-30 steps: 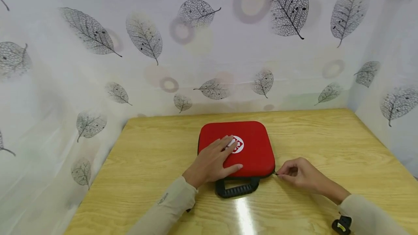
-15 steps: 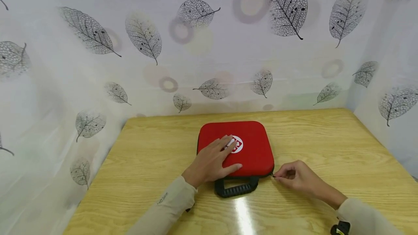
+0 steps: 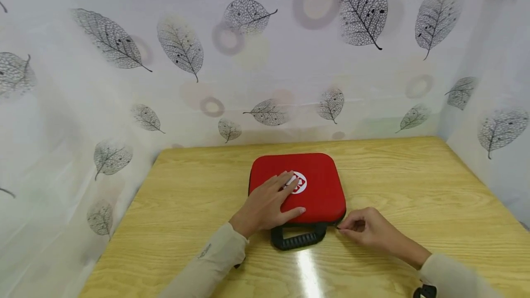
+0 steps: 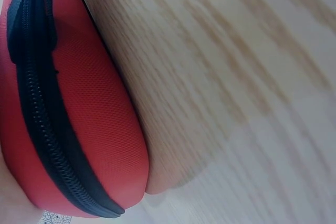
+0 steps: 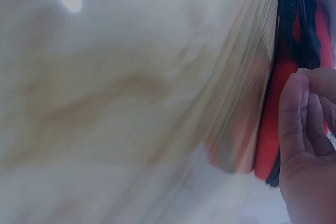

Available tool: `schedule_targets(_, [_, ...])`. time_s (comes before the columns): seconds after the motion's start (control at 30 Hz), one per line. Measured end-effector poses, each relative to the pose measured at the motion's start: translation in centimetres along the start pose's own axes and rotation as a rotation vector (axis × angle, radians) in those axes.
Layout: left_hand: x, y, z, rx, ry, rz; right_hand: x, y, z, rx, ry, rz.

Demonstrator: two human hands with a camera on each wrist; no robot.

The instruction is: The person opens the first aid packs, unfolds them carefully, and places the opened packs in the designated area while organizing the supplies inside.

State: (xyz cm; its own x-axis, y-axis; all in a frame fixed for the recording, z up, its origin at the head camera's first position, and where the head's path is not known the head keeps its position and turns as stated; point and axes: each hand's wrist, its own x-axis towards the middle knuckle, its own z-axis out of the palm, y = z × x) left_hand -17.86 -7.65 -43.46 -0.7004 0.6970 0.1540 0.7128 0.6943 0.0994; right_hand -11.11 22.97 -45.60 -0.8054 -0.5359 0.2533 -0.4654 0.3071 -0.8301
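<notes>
A red zippered case (image 3: 320, 183) with a round white emblem (image 3: 300, 183) lies flat on the table, its black handle (image 3: 300, 242) toward me. My left hand (image 3: 265, 203) rests on the lid with fingers spread, partly covering the emblem. At the front right corner, my right hand (image 3: 370, 230) pinches the small zipper pull (image 3: 337, 227) between thumb and index finger. In the left wrist view the closed black zipper (image 4: 47, 129) runs round the case's side. The right wrist view shows thumb and finger meeting at the zipper, close to the handle's base; the fingertips mostly hide the pull.
The wooden table (image 3: 190, 197) runs back to a white wall covering (image 3: 290, 68) printed with dark leaves. More of this covering stands along the left and right sides. A strip of light (image 3: 308, 270) reflects on the tabletop before the handle.
My right hand has moved left and slightly toward me, taking the zipper pull around the corner to the front edge. The left hand has kept its place on the lid.
</notes>
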Motion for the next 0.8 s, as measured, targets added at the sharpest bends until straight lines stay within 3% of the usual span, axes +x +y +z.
schedule_targets(0.2, [0.1, 0.1, 0.3, -0.007, 0.018, 0.016, 0.3, -0.7, 0.5, -0.07, 0.008, 0.023])
schedule_targets(0.47, [0.0, 0.1, 0.1, -0.017, -0.008, -0.025, 0.5, -1.4, 0.5, -0.197, 0.078, 0.115])
schedule_targets(0.8, [-0.4, 0.0, -0.5, -0.03, -0.011, -0.048, 1.2, -1.4, 0.4, -0.282, 0.148, 0.199])
